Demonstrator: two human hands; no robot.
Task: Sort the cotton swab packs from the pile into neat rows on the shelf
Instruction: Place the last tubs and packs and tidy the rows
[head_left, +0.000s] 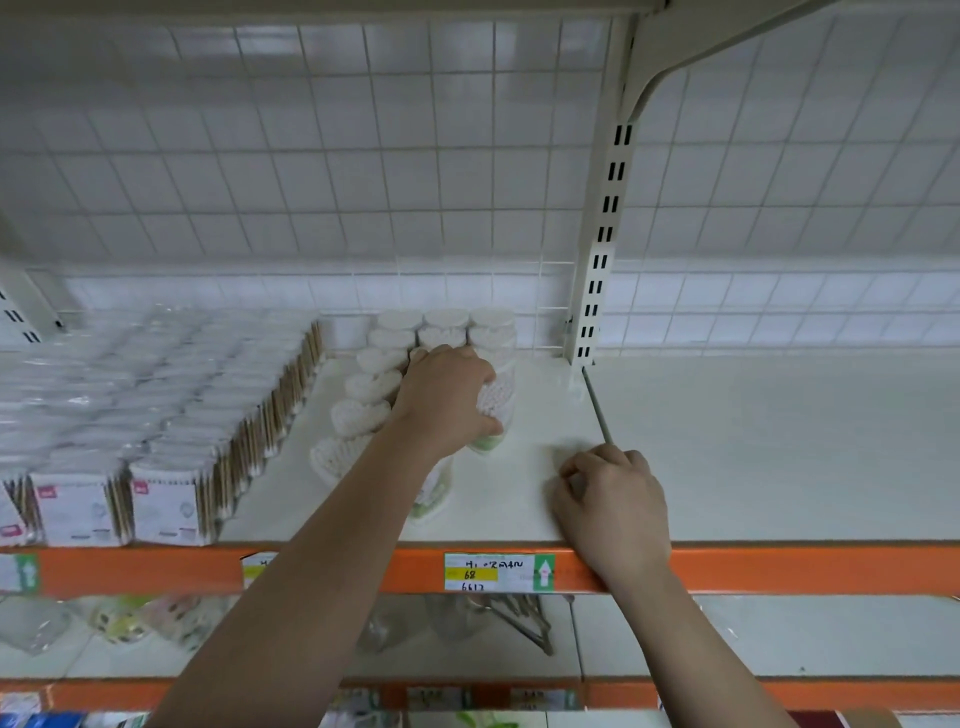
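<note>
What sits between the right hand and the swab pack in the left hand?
Nothing: bare shelf separates the right hand from the swab pack, head view.

Shelf (727, 441): smooth matt white surface. Cotton swab packs (363, 387): clear glossy plastic. Back wall (363, 130): glossy white tiles.
</note>
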